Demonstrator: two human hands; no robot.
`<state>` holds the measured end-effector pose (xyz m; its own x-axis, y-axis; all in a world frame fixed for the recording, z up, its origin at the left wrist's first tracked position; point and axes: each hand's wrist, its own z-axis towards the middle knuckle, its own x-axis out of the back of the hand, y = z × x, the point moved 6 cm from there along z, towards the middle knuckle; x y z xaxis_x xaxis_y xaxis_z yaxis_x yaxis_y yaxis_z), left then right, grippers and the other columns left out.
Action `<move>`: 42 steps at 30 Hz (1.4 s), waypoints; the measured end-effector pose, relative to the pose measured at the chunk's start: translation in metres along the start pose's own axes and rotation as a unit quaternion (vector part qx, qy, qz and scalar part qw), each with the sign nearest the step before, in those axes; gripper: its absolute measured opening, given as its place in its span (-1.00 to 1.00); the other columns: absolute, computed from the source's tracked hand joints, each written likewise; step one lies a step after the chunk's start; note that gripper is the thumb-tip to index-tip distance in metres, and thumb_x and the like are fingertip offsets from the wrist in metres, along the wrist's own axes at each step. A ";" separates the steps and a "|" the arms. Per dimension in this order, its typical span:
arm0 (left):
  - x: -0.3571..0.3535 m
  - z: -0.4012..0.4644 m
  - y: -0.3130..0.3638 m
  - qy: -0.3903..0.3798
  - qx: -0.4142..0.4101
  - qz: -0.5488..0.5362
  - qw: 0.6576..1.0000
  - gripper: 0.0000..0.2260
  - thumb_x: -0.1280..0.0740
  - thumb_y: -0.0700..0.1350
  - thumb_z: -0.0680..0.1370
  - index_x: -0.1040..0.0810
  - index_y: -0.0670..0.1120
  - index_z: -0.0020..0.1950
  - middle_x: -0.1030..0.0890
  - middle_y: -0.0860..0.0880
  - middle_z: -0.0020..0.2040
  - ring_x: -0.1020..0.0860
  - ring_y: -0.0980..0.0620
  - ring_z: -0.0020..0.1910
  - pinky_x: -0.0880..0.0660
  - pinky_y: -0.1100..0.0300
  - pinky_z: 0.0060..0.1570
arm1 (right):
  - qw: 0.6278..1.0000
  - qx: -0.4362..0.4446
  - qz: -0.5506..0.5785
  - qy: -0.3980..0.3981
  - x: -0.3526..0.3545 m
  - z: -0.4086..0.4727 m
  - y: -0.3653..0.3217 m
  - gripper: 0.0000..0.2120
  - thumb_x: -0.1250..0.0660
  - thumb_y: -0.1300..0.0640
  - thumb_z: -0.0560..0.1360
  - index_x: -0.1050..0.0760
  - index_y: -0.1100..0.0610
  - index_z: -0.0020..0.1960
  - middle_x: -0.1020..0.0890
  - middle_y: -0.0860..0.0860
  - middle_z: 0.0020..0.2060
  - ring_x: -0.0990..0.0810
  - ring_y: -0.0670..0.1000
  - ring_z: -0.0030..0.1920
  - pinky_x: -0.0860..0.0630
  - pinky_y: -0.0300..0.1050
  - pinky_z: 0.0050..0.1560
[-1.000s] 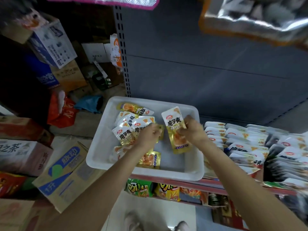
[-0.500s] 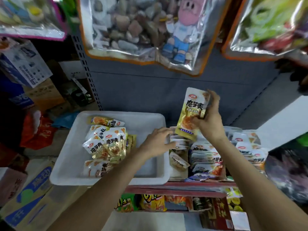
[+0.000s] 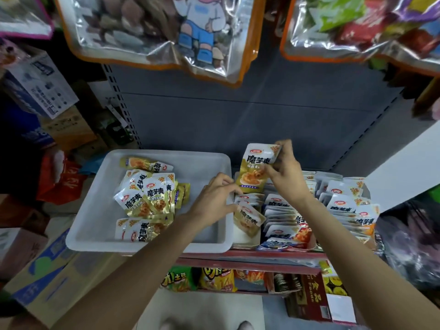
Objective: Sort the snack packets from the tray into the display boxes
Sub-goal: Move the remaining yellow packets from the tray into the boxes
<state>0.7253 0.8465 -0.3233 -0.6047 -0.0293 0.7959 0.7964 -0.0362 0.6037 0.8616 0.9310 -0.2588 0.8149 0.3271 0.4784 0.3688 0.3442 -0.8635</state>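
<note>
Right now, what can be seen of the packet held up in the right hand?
The held packet is a glossy flat pouch, white at the top, gold below, with bold dark characters, a small red logo and a food picture. It stands roughly upright, lifted above the display boxes just right of the white tray. The right hand pinches its upper right edge; the left hand is just below its bottom corner, contact unclear.

Grey metal shelf back panel (image 3: 250, 115) straight ahead of me, dim light. Perforated upright (image 3: 121, 108) runs along its left edge. Orange-trimmed clear bags (image 3: 152, 32) hang above the panel. Stacked cardboard boxes (image 3: 42, 86) left of it. Red shelf edge (image 3: 250, 256) below the panel, pale floor (image 3: 202, 310) under that. White board (image 3: 404, 160) right of it.
</note>
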 end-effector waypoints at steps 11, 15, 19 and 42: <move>-0.006 -0.003 0.001 0.024 0.000 -0.015 1.000 -0.77 -0.43 -0.06 0.47 -0.57 -0.04 0.10 -0.41 0.03 0.14 -0.41 0.10 0.17 -0.34 0.21 0.19 | 0.956 0.096 -0.264 -0.085 -0.008 -0.007 0.004 -0.83 -0.28 0.37 0.48 -0.59 0.18 -0.04 -0.55 0.03 -0.20 -0.53 0.07 -0.20 -0.48 -0.08 -0.16; -0.007 -0.003 -0.004 0.030 0.021 -0.023 0.999 -0.74 -0.43 -0.03 0.46 -0.53 -0.03 0.12 -0.42 0.03 0.14 -0.43 0.09 0.16 -0.36 0.19 0.18 | 0.934 0.051 -0.326 -0.133 -0.021 -0.008 0.011 -0.82 -0.24 0.26 0.53 -0.59 0.11 0.03 -0.60 0.09 -0.03 -0.57 0.13 -0.06 -0.52 0.02 -0.05; -0.004 -0.007 -0.015 0.020 0.034 -0.047 0.998 -0.69 -0.45 -0.06 0.44 -0.51 -0.03 0.16 -0.44 0.01 0.16 -0.43 0.06 0.18 -0.38 0.13 0.20 | 0.945 0.054 -0.302 -0.108 -0.033 -0.013 -0.001 -0.81 -0.23 0.25 0.54 -0.57 0.15 0.09 -0.59 0.13 0.00 -0.57 0.15 -0.04 -0.51 0.00 -0.05; 0.040 -0.116 -0.210 -0.153 0.303 0.079 0.938 -0.42 -0.40 0.07 0.47 -0.31 0.00 0.44 -0.21 -0.09 0.48 -0.37 -0.12 0.35 -0.38 -0.09 0.26 | 0.881 -0.126 -0.299 -0.344 -0.278 -0.045 0.019 -0.71 -0.27 0.23 0.50 -0.40 0.15 0.22 -0.55 0.12 0.09 -0.52 0.13 0.12 -0.49 -0.10 0.04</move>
<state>0.5326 0.7368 -0.4231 -0.5215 0.3040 0.7972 0.7917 0.5207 0.3194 0.6623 0.8070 -0.4150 0.0083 0.6396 0.7686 0.7984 0.4586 -0.3902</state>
